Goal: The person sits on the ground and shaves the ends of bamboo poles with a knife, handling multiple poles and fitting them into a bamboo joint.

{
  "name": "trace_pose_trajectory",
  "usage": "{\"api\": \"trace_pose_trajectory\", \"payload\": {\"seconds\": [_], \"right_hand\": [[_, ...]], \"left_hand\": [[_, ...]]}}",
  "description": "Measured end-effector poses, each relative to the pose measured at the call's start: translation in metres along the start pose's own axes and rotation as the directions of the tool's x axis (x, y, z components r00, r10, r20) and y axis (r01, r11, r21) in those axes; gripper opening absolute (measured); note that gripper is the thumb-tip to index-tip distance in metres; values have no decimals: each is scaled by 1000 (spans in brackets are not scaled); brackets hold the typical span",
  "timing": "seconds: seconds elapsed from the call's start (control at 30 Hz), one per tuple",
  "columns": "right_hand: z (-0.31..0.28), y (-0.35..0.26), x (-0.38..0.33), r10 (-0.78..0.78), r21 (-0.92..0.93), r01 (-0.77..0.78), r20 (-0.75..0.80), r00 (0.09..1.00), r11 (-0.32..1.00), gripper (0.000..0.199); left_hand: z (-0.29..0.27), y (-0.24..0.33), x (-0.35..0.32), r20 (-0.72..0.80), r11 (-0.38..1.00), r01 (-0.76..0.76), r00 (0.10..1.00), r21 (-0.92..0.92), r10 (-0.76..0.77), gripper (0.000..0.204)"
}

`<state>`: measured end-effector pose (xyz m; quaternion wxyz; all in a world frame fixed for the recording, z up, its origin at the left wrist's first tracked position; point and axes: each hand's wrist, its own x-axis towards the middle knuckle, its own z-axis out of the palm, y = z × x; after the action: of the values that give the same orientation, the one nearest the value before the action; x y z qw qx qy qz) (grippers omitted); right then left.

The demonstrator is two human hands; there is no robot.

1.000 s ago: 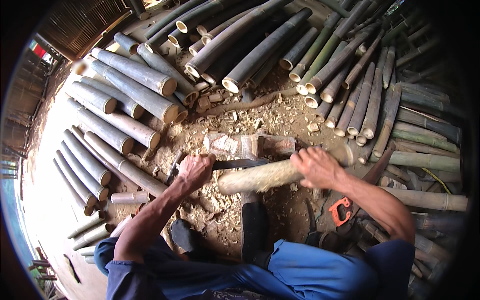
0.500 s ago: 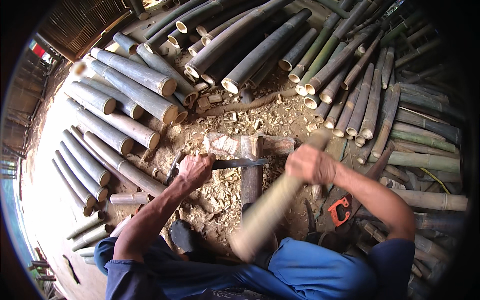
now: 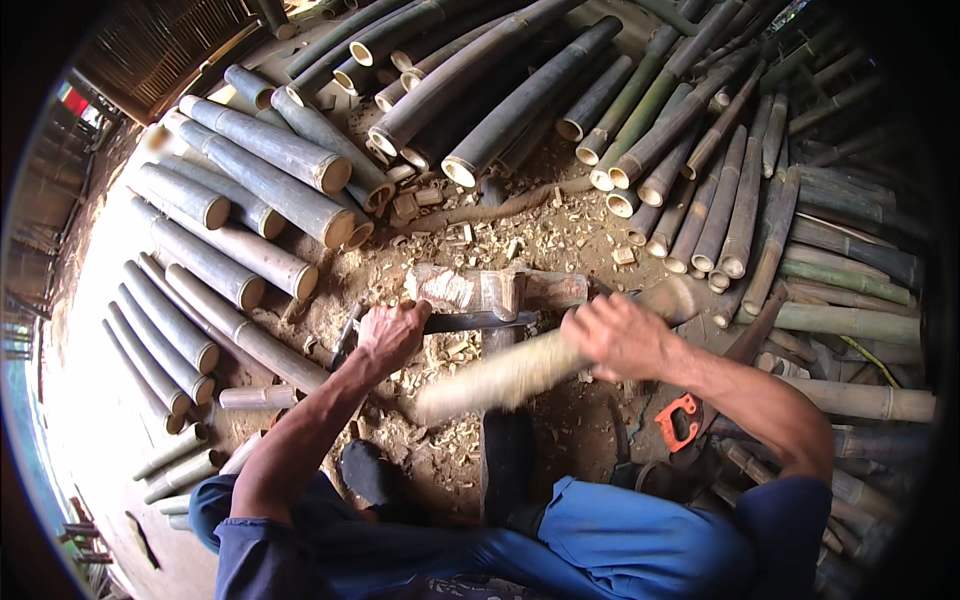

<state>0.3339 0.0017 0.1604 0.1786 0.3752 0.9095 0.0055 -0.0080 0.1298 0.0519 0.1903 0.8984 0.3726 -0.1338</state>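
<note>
My left hand [image 3: 392, 337] is closed round the handle end of a knife with a long dark blade [image 3: 478, 322]. The blade points right and lies across an upright wooden post [image 3: 500, 342], just below the place where the post meets a short log [image 3: 555, 291]. My right hand [image 3: 622, 338] grips a thick pale stick [image 3: 500, 378], smeared by motion; whether it is wood or bamboo I cannot tell. The stick slants from lower left, below the knife, to upper right, past my hand. My right fingers curl round it.
Pale chips [image 3: 450, 430] cover the ground. Cut bamboo poles [image 3: 270, 215] lie in rows at left, more poles [image 3: 540, 100] at the back, and a large pile [image 3: 850, 320] at right. An orange-handled saw [image 3: 679, 422] lies by my right knee. My dark-covered feet [image 3: 508, 455] are near the post.
The pale stick has swung from a steep slant to a flatter one, its lower end rising and moving left. My right hand has shifted slightly left. The left hand has barely moved.
</note>
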Motion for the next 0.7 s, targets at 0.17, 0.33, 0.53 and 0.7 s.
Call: {"api": "trace_pose_trajectory", "payload": {"seconds": [0.17,0.33,0.53,0.7], "right_hand": [[38,31,-3,-149,9,180,-516,843,984,56],[7,49,-20,244,66,-236,-148,958,969,67],[-39,25,-36,785,782,-484,-11,619,393,55],[-30,11,-29,845,993,-119,49,533,18,75]], "left_hand": [[5,3,8,-92,998,-67,994,-3,66,19],[9,-5,1,-365,978,-194,907,81,210,37],[-12,-30,33,-217,788,-379,925,-485,312,34],[12,-65,46,87,257,65,993,-964,77,33]]}}
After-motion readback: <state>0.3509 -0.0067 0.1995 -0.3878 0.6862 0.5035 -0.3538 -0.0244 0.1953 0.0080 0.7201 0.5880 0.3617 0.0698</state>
